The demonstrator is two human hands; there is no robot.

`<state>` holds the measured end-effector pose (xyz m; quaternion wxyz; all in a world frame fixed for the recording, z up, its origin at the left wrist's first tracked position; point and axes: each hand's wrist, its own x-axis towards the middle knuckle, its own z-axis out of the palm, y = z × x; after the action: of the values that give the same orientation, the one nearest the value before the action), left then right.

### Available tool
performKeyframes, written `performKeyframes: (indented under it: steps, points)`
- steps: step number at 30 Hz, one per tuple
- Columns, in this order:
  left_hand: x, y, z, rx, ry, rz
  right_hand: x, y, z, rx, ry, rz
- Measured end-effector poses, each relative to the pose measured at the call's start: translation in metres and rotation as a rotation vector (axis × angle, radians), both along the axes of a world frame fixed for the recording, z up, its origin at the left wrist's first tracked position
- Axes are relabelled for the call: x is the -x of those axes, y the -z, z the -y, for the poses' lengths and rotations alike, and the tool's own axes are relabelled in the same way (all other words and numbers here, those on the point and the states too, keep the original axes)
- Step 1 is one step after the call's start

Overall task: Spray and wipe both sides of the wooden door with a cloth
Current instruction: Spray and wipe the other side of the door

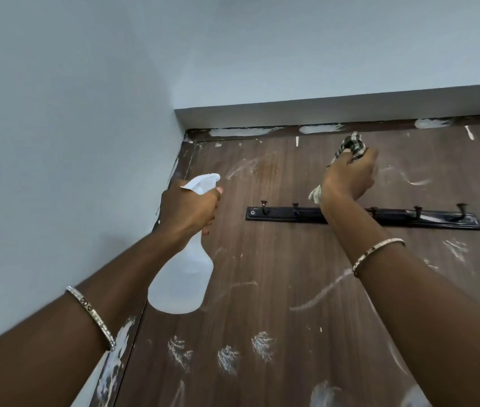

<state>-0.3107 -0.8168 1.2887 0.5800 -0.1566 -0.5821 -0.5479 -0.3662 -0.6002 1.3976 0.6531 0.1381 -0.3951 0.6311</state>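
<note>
A brown wooden door (277, 274) fills the lower right of the head view, streaked with white paint marks. My left hand (188, 208) grips the neck of a white translucent spray bottle (184, 277), its nozzle pointing at the door's upper left part. My right hand (349, 174) holds a bunched checked cloth (351, 146) against the door close to its top edge, above the hook rack. A loose end of the cloth hangs below that hand.
A black coat-hook rail (426, 220) with several hooks is fixed across the door, partly behind my right forearm. A pale wall (56, 142) meets the door frame on the left. A white lintel (321, 110) runs above the door.
</note>
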Motion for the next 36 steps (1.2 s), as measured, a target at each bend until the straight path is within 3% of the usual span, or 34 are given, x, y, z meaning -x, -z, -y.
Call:
performKeyframes:
  steps: [7, 13, 15, 19, 23, 25, 27, 31, 33, 36]
  points:
    - [0.022, -0.013, 0.042, 0.031, 0.093, 0.077, 0.026, -0.032, 0.043, -0.110, 0.214, 0.081]
    - [0.040, -0.018, 0.059, 0.069, 0.146, 0.114, 0.064, -0.047, 0.096, -0.354, 0.547, 0.348]
    - [0.046, -0.020, 0.061, 0.075, 0.148, 0.096, 0.072, -0.041, 0.115, -0.512, 0.652, 0.372]
    - [0.056, -0.021, 0.068, 0.092, 0.166, 0.080, 0.079, -0.045, 0.132, -1.036, 0.822, 0.363]
    - [0.062, -0.022, 0.075, 0.072, 0.175, 0.072, 0.082, -0.053, 0.119, -1.432, 0.919, 0.206]
    - [0.062, -0.024, 0.076, 0.077, 0.182, 0.066, 0.086, -0.058, 0.100, -1.384, 0.945, 0.148]
    - [0.061, -0.029, 0.080, 0.078, 0.182, 0.054, 0.089, -0.070, 0.085, -1.169, 0.885, 0.141]
    - [0.060, -0.036, 0.090, 0.096, 0.215, 0.022, 0.095, -0.082, 0.109, -0.825, 0.876, 0.344]
    - [0.061, -0.039, 0.094, 0.098, 0.221, 0.013, 0.096, -0.076, 0.141, -0.853, 0.917, 0.361]
    - [0.065, -0.044, 0.100, 0.047, 0.216, -0.029, 0.103, -0.064, 0.197, -1.065, 0.918, 0.267]
